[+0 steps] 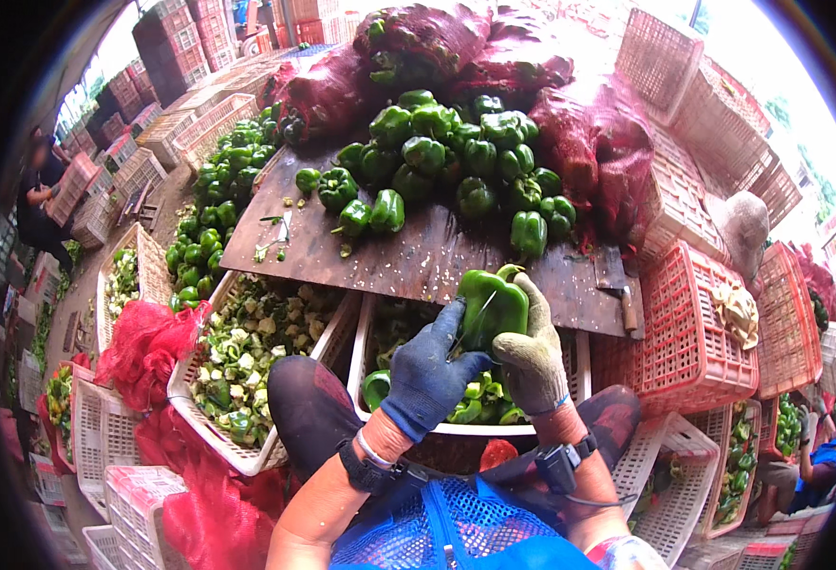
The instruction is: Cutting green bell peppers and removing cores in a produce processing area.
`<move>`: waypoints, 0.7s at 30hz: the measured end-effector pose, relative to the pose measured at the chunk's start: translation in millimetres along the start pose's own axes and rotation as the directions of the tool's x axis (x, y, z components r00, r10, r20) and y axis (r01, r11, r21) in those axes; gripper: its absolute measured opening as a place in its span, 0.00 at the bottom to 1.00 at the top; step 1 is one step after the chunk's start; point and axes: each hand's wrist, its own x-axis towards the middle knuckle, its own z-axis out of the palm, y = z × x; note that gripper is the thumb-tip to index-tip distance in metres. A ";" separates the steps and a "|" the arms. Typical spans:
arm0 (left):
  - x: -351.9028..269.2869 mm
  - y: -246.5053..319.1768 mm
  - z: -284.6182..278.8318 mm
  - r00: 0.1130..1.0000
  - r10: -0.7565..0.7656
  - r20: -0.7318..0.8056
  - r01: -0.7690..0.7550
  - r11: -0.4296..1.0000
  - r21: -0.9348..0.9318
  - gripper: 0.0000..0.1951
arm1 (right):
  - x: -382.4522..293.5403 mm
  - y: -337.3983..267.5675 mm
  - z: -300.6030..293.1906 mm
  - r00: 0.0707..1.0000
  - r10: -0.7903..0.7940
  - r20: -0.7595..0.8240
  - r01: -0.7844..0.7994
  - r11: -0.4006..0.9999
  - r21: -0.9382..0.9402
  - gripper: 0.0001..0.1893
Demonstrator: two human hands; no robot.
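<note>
My left hand [428, 374], in a blue glove, and my right hand [537, 349], in a cream glove, grip a green bell pepper [496, 306] from both sides. The stem points up and away from me. A thin bright streak crosses its left side near my left fingers; whether it is a blade or a glint I cannot tell. Beneath the hands, a white plastic crate [453, 429] between my knees holds cut green pepper pieces [478, 405]. Beyond them, a wooden board [418, 274] bears a heap of whole green bell peppers [425, 153] and scattered seeds.
A cleaver [608, 269] lies at the board's right end. At left, another crate [236, 463] holds pepper cores [247, 356] beside red netting [147, 349]. Filled red mesh sacks [418, 43] stand behind the heap. Red crates [695, 328] rise at right. Other people are at both sides.
</note>
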 end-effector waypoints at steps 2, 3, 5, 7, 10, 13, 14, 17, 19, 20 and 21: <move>-6.4 -6.4 -4.0 0.999 -0.034 0.020 0.034 0.999 -0.005 0.36 | 0.0 5.1 -1.2 0.999 0.033 -0.010 -0.034 0.990 -0.138 0.50; -7.1 -8.3 -4.1 0.999 -0.048 0.022 0.048 0.999 -0.006 0.36 | -0.2 5.7 -3.2 0.999 0.047 -0.014 -0.048 0.989 -0.140 0.50; -10.6 -12.0 -4.4 1.000 0.005 -0.007 -0.006 0.995 -0.099 0.34 | -2.2 5.5 -6.3 0.999 0.052 -0.002 -0.052 0.997 -0.060 0.50; -14.2 -8.4 -3.3 0.999 -0.049 -0.004 0.049 0.999 -0.001 0.30 | -6.2 4.1 -11.0 0.999 0.051 -0.009 -0.051 0.998 -0.023 0.50; -13.6 5.0 2.9 0.986 -0.132 -0.099 0.152 0.961 0.229 0.15 | -16.8 -0.4 -10.4 0.990 0.144 0.001 -0.140 0.959 -0.248 0.51; -12.5 -16.3 4.3 0.989 -0.118 -0.088 0.134 0.969 0.208 0.09 | -27.3 4.6 -18.6 0.977 0.214 -0.008 -0.214 0.969 -0.125 0.50; -11.4 -23.8 2.9 0.988 -0.144 -0.056 0.153 0.960 0.234 0.07 | -30.4 7.3 -23.6 0.975 0.221 -0.009 -0.220 0.966 -0.134 0.50; -8.9 -55.4 3.9 0.982 -0.175 -0.069 0.187 0.946 0.264 0.06 | -48.9 0.4 -48.1 0.883 0.436 0.174 -0.462 0.873 0.156 0.52; -5.5 -83.4 -1.8 0.949 -0.310 -0.058 0.313 0.902 0.298 0.07 | -53.6 -7.0 -48.6 0.904 0.386 0.182 -0.423 0.866 0.267 0.50; -11.6 -94.7 -4.9 0.917 -0.394 -0.055 0.398 0.903 0.163 0.07 | -50.4 -12.6 -52.2 0.900 0.413 0.143 -0.437 0.849 0.297 0.49; -18.2 -105.5 -7.5 0.876 -0.481 -0.047 0.483 0.872 0.077 0.07 | -44.2 -16.2 -54.7 0.894 0.434 0.115 -0.446 0.831 0.331 0.47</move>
